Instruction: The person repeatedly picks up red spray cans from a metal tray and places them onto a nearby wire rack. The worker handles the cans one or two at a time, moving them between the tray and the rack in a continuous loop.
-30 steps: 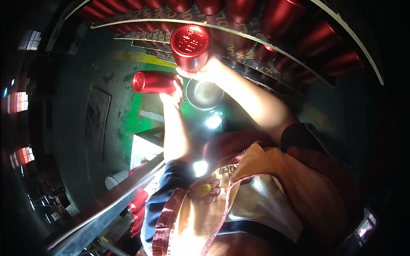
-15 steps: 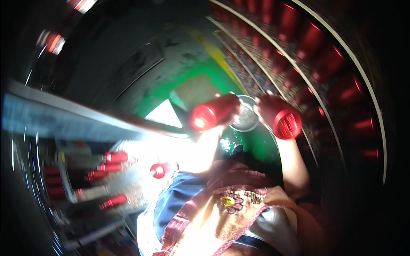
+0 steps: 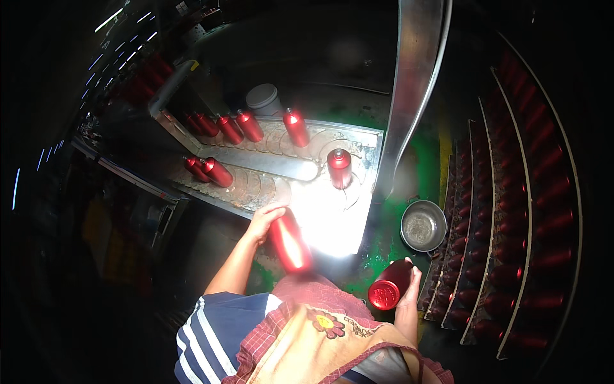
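My left hand [image 3: 264,221] is wrapped round the upper end of a shiny red metal bottle [image 3: 289,242], held tilted at the near edge of a brightly lit conveyor [image 3: 248,203]. Lower on the right, my right hand [image 3: 411,286] grips a second red bottle [image 3: 390,285], whose round base is turned up into view. On the conveyor's curved end a red bottle [image 3: 339,169] stands upright. Another bottle [image 3: 296,127] stands on the far track, with several more further left. Both necks of the held bottles are hidden.
Racks [image 3: 492,256] with rows of red bottles fill the right side. A round metal bowl [image 3: 423,226] is beside them, above the green floor. A tall metal post [image 3: 416,77] rises by the conveyor's right end; a white bucket [image 3: 263,98] stands behind it.
My view has swung left from the racks to the conveyor. Both hands keep hold of their bottles and are now further apart, the left one by the conveyor.
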A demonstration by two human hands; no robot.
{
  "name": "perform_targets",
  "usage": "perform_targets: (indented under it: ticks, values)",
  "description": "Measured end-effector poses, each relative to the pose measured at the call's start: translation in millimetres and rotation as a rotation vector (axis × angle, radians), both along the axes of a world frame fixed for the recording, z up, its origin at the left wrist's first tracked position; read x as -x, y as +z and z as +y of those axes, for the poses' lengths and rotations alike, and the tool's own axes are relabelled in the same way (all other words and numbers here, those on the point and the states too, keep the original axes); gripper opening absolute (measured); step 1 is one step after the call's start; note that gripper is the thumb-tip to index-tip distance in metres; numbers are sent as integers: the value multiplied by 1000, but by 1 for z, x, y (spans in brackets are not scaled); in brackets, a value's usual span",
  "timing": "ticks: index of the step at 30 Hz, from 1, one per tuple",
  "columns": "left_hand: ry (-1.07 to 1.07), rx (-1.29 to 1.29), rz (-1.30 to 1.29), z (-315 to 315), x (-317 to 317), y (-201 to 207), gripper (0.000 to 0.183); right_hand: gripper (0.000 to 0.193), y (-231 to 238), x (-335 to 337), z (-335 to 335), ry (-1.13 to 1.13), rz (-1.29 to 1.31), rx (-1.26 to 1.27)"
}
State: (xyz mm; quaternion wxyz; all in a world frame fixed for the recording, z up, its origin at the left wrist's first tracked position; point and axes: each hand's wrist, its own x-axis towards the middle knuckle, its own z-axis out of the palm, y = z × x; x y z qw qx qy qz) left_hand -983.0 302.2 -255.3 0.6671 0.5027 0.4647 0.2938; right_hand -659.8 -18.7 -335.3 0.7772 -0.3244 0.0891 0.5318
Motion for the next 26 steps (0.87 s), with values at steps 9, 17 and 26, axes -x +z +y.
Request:
perform_targets:
  ticks: [9, 17, 26]
  values:
    - [291, -1102, 566, 147, 28, -51, 31, 33, 84, 126, 270, -9, -1523, 53]
    - [117, -1174, 328, 129, 29, -30, 34, 42, 38, 197, 391, 190, -1941, 298]
    - [-649, -599, -502, 16, -133, 16, 14, 33, 169, 32, 136, -48, -1520, 343]
